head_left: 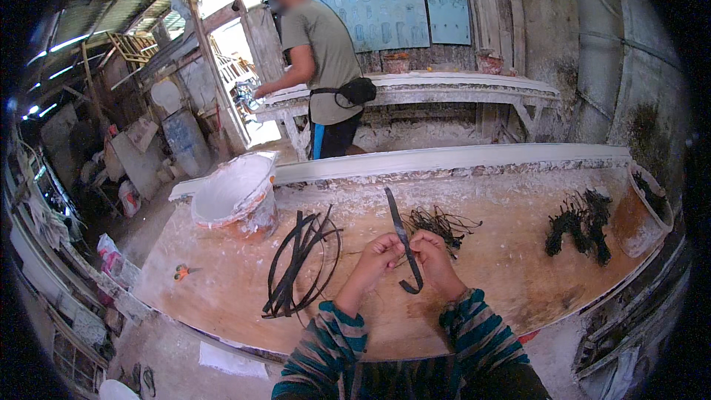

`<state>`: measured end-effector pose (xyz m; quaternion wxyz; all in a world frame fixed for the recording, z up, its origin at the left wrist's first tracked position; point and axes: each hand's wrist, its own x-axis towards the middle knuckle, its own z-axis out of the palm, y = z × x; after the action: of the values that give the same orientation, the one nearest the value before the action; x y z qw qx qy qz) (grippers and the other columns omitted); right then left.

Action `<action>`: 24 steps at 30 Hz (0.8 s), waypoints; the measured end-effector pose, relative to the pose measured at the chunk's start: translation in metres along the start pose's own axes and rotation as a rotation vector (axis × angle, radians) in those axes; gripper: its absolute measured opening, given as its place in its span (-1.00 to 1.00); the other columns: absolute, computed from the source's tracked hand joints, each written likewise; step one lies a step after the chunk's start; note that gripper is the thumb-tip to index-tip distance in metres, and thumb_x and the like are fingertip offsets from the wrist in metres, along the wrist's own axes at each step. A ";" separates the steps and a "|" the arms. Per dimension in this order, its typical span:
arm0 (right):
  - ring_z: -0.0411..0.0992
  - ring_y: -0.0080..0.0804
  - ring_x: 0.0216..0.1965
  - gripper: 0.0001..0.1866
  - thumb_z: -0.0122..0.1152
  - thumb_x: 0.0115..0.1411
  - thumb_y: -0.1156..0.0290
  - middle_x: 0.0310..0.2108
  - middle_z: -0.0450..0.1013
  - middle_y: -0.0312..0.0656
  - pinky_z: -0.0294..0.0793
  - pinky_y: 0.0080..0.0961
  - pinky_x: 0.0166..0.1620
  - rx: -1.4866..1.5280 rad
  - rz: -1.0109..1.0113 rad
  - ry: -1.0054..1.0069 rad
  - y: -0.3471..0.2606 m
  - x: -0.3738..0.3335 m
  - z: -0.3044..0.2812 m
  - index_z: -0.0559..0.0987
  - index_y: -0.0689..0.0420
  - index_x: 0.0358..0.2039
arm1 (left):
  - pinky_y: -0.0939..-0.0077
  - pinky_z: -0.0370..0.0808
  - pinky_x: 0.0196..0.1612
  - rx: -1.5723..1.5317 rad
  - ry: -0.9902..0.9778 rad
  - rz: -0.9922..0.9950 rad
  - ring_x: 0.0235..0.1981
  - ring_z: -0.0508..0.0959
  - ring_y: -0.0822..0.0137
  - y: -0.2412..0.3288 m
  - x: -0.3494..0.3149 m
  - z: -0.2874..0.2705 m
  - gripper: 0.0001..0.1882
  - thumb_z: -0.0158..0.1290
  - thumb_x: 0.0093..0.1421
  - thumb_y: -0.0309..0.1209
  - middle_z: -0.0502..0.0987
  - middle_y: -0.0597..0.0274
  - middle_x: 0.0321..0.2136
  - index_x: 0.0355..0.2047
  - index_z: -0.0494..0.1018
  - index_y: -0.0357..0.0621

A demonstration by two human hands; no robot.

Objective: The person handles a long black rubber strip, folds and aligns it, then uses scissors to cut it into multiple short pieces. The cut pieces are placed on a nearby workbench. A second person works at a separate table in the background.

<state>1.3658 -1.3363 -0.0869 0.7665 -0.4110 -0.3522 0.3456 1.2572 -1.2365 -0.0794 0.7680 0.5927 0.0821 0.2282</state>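
A flat black strip (404, 241), curled at its lower end, is held up over the wooden tabletop (392, 326). My left hand (379, 258) pinches its middle from the left. My right hand (435, 258) has its fingers closed on the same part from the right, so the two hands nearly meet. A loose heap of similar black strips (285, 274) lies to the left of my hands. Just beyond my right hand is a tangle of thin black cords (441, 226), partly hidden by the hand. Exactly where each fingertip grips is too small to make out.
A white-crusted bucket (255, 211) stands at the far left of the table, with orange-handled scissors (181, 272) nearer me. To the right lie knotted black bundles (578, 228) beside an orange tub (638, 215). Across a white ledge (444, 163), another person (326, 52) stands at a long bench (459, 89).
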 end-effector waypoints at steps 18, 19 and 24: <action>0.37 -0.46 -0.43 -0.81 0.24 -0.10 0.57 -0.47 0.39 -0.22 0.36 -0.58 -0.33 -0.888 -0.471 0.117 -0.007 -0.001 0.013 0.50 0.20 -0.40 | 0.75 0.22 -0.67 0.072 0.351 0.182 -0.69 0.34 0.59 0.000 0.004 -0.004 -0.90 -0.02 0.12 -0.36 0.35 0.40 -0.68 -0.47 0.36 -0.10; 0.37 -0.47 -0.42 -0.81 0.25 -0.10 0.56 -0.47 0.40 -0.22 0.36 -0.59 -0.33 -0.857 -0.454 0.119 -0.006 -0.001 0.013 0.50 0.20 -0.40 | 0.75 0.22 -0.67 0.065 0.354 0.182 -0.68 0.35 0.59 0.001 0.003 -0.004 -0.90 -0.01 0.11 -0.37 0.36 0.40 -0.67 -0.47 0.36 -0.10; 0.37 -0.51 -0.42 -0.81 0.26 -0.09 0.53 -0.46 0.41 -0.25 0.35 -0.62 -0.31 -0.744 -0.393 0.124 -0.007 -0.003 0.015 0.52 0.20 -0.39 | 0.81 0.22 -0.69 0.025 0.371 0.212 -0.66 0.38 0.64 0.000 0.004 -0.003 -0.94 -0.03 0.13 -0.43 0.41 0.41 -0.63 -0.42 0.38 -0.13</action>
<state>1.3535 -1.3359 -0.0752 0.6371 -0.6047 -0.4777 0.0170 1.2592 -1.2323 -0.0794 0.7040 0.5554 0.1622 0.4118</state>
